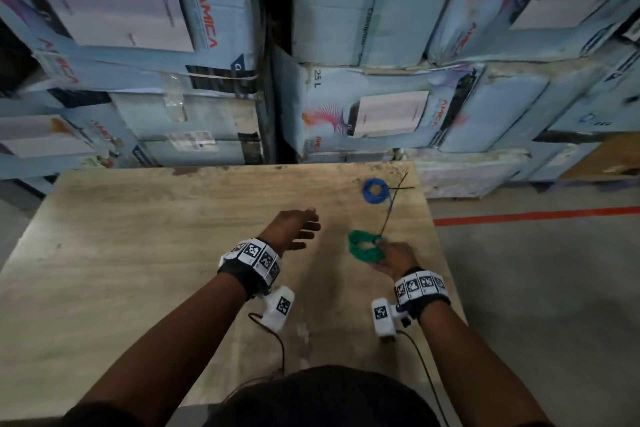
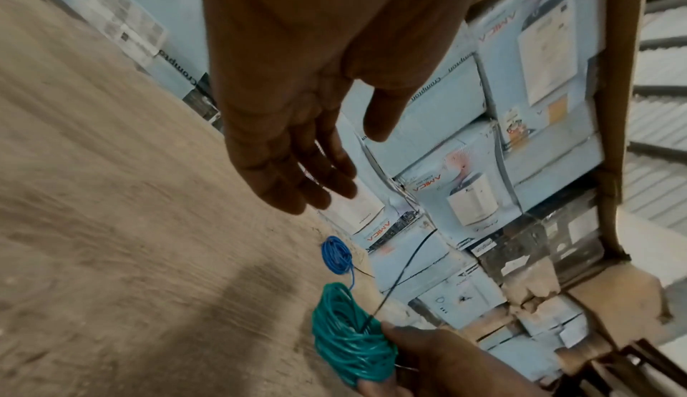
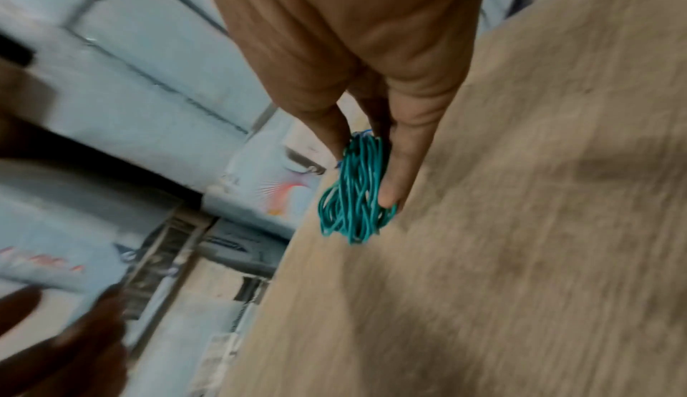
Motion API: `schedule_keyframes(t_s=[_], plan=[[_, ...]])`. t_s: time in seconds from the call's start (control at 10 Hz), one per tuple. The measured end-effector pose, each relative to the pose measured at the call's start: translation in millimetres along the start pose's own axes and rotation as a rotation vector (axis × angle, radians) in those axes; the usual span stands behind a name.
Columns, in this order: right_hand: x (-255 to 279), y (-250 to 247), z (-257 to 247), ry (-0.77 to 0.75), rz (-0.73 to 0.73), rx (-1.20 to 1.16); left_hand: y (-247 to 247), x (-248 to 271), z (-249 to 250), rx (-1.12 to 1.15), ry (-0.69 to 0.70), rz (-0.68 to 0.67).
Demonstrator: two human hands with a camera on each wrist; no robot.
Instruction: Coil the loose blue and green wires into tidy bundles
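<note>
A coiled green wire bundle [image 1: 364, 246] [image 2: 347, 341] [image 3: 353, 195] is pinched in my right hand [image 1: 389, 258] [image 3: 371, 145], just above the wooden table [image 1: 173, 253]. A thin black tie [image 1: 388, 218] [image 2: 405, 271] sticks out of the bundle toward the far side. A coiled blue wire bundle [image 1: 375, 191] [image 2: 336, 255] lies on the table near its far right corner, with a second black tie [image 1: 401, 188] beside it. My left hand [image 1: 298, 229] [image 2: 297, 139] hovers open to the left of the green bundle, holding nothing.
Stacked pale blue cartons [image 1: 381, 97] rise right behind the table's far edge. The table's right edge [image 1: 436, 253] runs close to my right hand, with a grey floor and a red line [image 1: 536, 215] beyond it.
</note>
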State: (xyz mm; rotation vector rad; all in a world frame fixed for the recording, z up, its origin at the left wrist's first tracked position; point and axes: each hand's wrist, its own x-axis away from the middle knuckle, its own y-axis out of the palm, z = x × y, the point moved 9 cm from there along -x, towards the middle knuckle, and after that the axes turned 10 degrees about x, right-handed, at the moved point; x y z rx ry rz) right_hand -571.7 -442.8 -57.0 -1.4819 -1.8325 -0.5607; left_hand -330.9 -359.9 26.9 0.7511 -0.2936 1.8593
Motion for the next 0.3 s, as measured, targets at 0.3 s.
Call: schedule_keyframes(t_s=[0.3], plan=[[-68.1,-50.6,-23.7,-0.161,0.266,0.586,33.4,-2.9,27.5,-0.240,0.226,0.082]])
